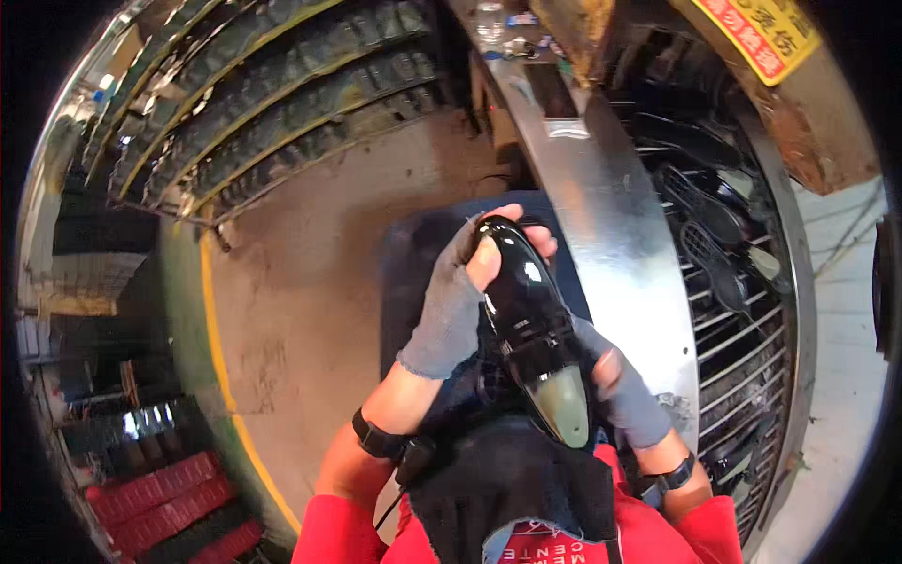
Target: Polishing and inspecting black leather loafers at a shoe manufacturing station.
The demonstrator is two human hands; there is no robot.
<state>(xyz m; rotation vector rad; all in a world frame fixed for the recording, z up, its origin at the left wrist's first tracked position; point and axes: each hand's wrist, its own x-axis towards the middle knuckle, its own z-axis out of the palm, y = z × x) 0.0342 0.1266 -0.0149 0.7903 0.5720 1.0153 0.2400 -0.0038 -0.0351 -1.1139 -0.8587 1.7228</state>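
A glossy black shoe [531,315] is held lengthwise in front of me, toe pointing away and heel end toward my body. A grey-green shoe last [564,406] shows in its opening. My left hand [460,291], in a grey fingerless glove, is closed around the toe, thumb on top and fingertips showing past the far side. Close against the right side of the shoe's heel half is my right hand [625,385], gloved the same way. Motion blurs it and the shoe hides most of its fingers, so its grip is unclear.
A shiny metal ledge [634,244] runs along my right. Beyond it, a rack of metal bars [742,348] carries several black shoes [714,216]. Shelves [310,103] of dark shoe-like shapes stand at the far left. Red slatted pieces [164,489] lie at the lower left.
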